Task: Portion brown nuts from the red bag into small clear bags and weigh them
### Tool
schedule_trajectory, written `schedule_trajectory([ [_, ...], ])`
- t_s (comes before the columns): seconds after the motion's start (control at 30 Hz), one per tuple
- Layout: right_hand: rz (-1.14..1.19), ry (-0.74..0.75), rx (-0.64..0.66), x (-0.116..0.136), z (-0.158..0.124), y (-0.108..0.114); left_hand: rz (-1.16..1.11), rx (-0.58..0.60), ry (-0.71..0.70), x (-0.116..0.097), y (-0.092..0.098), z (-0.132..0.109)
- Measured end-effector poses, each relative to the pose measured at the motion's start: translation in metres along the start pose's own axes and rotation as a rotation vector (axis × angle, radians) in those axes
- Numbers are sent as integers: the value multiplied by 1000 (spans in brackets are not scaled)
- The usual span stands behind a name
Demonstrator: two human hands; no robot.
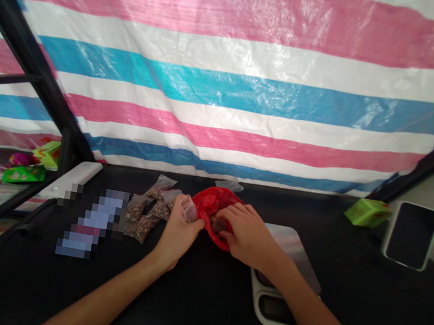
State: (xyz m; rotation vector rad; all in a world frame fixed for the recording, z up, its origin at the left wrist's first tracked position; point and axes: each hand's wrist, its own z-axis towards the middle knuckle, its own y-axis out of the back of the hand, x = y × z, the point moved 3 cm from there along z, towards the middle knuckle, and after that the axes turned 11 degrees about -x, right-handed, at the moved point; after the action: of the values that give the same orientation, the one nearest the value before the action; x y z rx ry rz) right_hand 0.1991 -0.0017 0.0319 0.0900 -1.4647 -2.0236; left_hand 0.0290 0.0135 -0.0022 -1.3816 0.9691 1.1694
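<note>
A red plastic bag (211,199) stands with its mouth open on the black table, dark brown bits (217,224) showing inside. My left hand (180,234) is closed on a small clear zip bag (189,210) at the red bag's left rim. Over the right side of the mouth, my right hand (249,234) reaches in with curled fingers at the brown bits; what lies between the fingertips is hidden. Left of my left hand lie several small filled zip bags (143,227) of brown bits. A kitchen scale (297,253) sits partly under my right forearm.
Behind the red bag lies a clear plastic bag (230,184). On the right are a green box (367,212) and a phone-like device (411,235). A white power strip (72,180) and colourful packets (23,173) are at left. A striped sheet (229,89) hangs behind.
</note>
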Motion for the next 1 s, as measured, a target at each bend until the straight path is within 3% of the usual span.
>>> schedule_trajectory([
  [0.1, -10, -47, -20, -1, 0, 1, -27, 13, -8, -2, 0, 3],
  [0.2, -3, -100, -42, -3, 0, 0, 59, 47, -127, -11, -1, 3],
  [0.37, 32, -167, -85, -9, 3, -1, 508, 14, -438, -21, 4, -1],
  [0.47, 102, -189, -138, -13, 6, 3, 730, 59, -505, -14, 9, 1],
  [0.63, 259, -41, -242, -3, 7, 14, 860, 185, -616, 1, 10, 3],
  [1.0, 194, 153, -149, 20, 1, 14, 783, 232, -569, -2, 1, -2],
])
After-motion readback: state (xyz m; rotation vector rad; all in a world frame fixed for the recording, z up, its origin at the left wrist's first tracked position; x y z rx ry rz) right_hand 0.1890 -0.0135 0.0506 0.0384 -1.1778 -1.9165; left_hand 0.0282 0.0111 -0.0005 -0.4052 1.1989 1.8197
